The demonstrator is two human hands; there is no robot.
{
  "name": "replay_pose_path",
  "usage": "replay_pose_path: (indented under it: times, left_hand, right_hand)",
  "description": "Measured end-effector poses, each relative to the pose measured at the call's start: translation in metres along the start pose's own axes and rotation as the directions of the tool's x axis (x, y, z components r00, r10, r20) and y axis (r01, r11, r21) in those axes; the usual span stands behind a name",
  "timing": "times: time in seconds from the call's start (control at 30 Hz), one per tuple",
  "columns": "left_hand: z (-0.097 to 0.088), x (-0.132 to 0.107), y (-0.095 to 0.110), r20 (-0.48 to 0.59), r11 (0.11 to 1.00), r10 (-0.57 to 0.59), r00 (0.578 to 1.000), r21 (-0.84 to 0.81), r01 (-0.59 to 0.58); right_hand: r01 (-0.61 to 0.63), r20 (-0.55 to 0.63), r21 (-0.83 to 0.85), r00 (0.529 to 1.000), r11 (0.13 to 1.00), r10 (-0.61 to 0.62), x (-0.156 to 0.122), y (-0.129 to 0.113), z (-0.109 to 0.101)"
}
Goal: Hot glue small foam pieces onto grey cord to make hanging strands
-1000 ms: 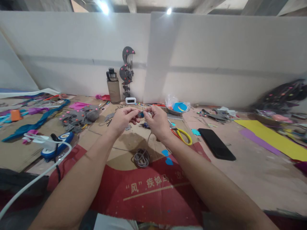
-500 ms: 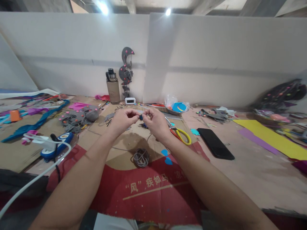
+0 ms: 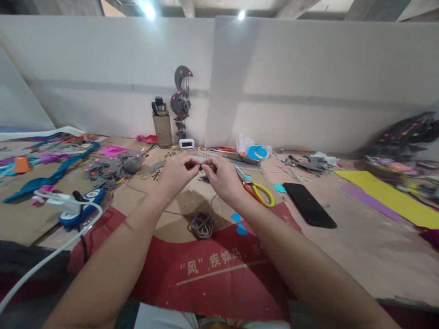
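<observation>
Over the middle of the cardboard, my left hand (image 3: 180, 174) and my right hand (image 3: 222, 177) meet fingertip to fingertip, both closed in a pinch. Between them is a small dark blue piece (image 3: 200, 168), mostly covered by the fingers; its kind does not show. A coiled bundle of grey cord (image 3: 202, 225) lies below the hands, and one thin strand rises from it toward my right hand. Scissors with yellow and red handles (image 3: 263, 195) lie just right of my right wrist. Two blue paper hearts (image 3: 241, 229) rest near my right forearm.
A black phone (image 3: 309, 205) and yellow sheet (image 3: 394, 194) lie to the right. At the back stand a bottle (image 3: 162, 125), a small white clock (image 3: 186, 144) and a dish (image 3: 255, 155). Left are a blue power strip (image 3: 82, 209), a white cable (image 3: 65, 244) and grey yarn pieces (image 3: 113, 167).
The fingertips have drawn closer around the dark blue piece, so less of it shows. Both hands stay in nearly the same place, and the view has shifted very slightly.
</observation>
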State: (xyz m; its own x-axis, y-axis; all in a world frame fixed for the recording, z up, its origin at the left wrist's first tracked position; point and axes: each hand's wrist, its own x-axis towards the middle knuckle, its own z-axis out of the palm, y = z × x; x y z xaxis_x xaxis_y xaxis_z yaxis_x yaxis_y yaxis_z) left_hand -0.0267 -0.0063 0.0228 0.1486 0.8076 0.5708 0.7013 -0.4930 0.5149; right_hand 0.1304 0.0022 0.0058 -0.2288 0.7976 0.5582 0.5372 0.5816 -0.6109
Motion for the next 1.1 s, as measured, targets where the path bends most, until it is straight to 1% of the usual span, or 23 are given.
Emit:
replay_pose_path:
  times: [0.1,0.17,0.27,0.37,0.47,0.57,0.67,0.73,0.77,0.83,0.9,0.93,1.0,1.1]
  left_hand:
    - [0.001,0.001,0.000,-0.033,0.990,-0.121,0.992,-0.079,0.118]
    - [0.001,0.001,-0.001,-0.034,0.969,-0.188,0.981,-0.170,0.180]
    - [0.002,0.002,-0.005,-0.008,0.917,-0.240,0.971,-0.329,0.224]
    - [0.004,0.004,-0.012,0.002,0.847,-0.277,0.961,-0.472,0.245]
    - [0.007,0.008,-0.021,-0.050,0.767,-0.332,0.942,-0.595,0.239]
    - [0.008,0.014,-0.031,-0.150,0.696,-0.403,0.903,-0.690,0.197]
    - [0.005,0.020,-0.042,-0.200,0.614,-0.482,0.853,-0.772,0.166]
    - [0.002,0.023,-0.049,-0.220,0.566,-0.537,0.815,-0.810,0.154]
    - [0.001,0.024,-0.053,-0.229,0.543,-0.562,0.795,-0.827,0.146]
    - [-0.003,0.026,-0.060,-0.230,0.510,-0.597,0.769,-0.848,0.143]
    - [-0.006,0.027,-0.067,-0.235,0.485,-0.629,0.741,-0.863,0.138]
    - [-0.006,0.027,-0.071,-0.236,0.476,-0.640,0.731,-0.869,0.137]
    - [-0.007,0.028,-0.076,-0.233,0.464,-0.670,0.705,-0.873,0.152]
    - [-0.007,0.028,-0.083,-0.238,0.461,-0.706,0.667,-0.869,0.178]
  right_hand:
    - [-0.008,-0.017,0.091,1.000,0.996,0.010,-0.003,0.000,0.003]
    - [-0.013,-0.029,0.134,0.999,0.991,0.017,-0.004,0.001,0.005]
    - [-0.024,-0.026,0.172,0.999,0.985,0.029,-0.007,0.000,0.006]
    - [-0.044,-0.018,0.186,0.999,0.982,0.048,-0.008,-0.001,0.008]
    - [-0.045,0.005,0.188,0.999,0.981,0.045,-0.010,-0.002,0.009]
    - [-0.043,0.047,0.206,0.998,0.977,0.034,-0.011,-0.004,0.010]
    - [-0.088,0.095,0.274,0.993,0.958,0.064,-0.011,-0.011,0.008]
    - [-0.166,0.148,0.380,0.982,0.910,0.118,-0.011,-0.018,0.005]
    - [-0.222,0.184,0.447,0.971,0.866,0.154,-0.012,-0.022,0.002]
    - [-0.340,0.275,0.580,0.937,0.740,0.215,-0.013,-0.031,-0.005]
    - [-0.422,0.360,0.679,0.905,0.601,0.228,-0.014,-0.040,-0.013]
    - [-0.441,0.389,0.712,0.896,0.546,0.217,-0.014,-0.045,-0.018]
    - [-0.440,0.406,0.760,0.896,0.479,0.178,-0.013,-0.053,-0.029]
    - [-0.371,0.361,0.806,0.925,0.461,0.114,-0.009,-0.068,-0.047]
